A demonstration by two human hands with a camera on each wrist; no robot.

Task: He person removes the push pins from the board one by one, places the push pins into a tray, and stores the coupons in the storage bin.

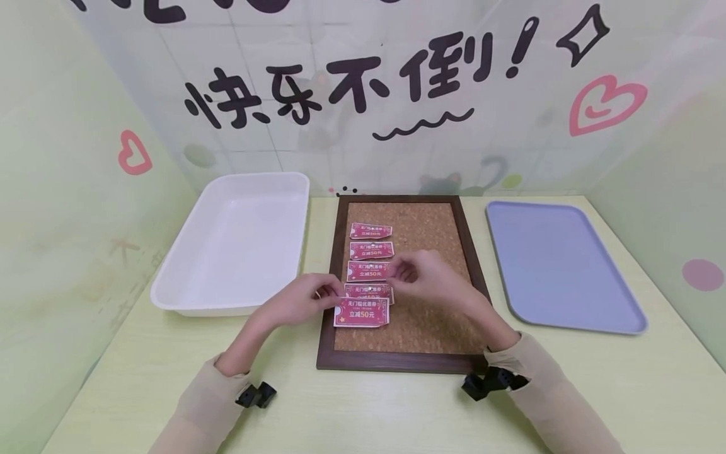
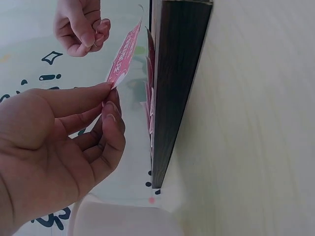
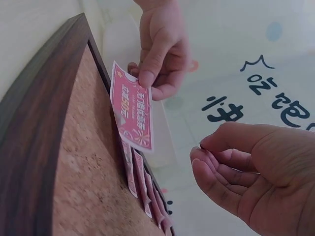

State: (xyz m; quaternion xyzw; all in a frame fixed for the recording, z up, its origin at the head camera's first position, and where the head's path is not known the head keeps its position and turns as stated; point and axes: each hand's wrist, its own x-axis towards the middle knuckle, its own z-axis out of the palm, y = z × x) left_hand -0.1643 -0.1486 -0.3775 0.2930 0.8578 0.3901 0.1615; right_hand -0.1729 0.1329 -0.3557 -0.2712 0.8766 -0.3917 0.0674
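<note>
Pale tabletop (image 1: 363, 416), white backdrop (image 1: 363, 151), black lettering (image 1: 357, 82)

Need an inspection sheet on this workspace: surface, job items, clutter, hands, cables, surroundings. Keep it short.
Surface: pale table; dark-framed corkboard lying on it.
Job items: four pink coupons in a column on the cork's left side; a fifth, the held coupon, overlaps the lowest in the head view but is off the board.
Clutter: white tub left of the board, blue tray right.
Left hand: pinches the fifth coupon by its edge.
Right hand: fingertips together above the board; anything between them too small to tell.
Cables: nothing seen.
Surroundings: printed backdrop behind the table.
</note>
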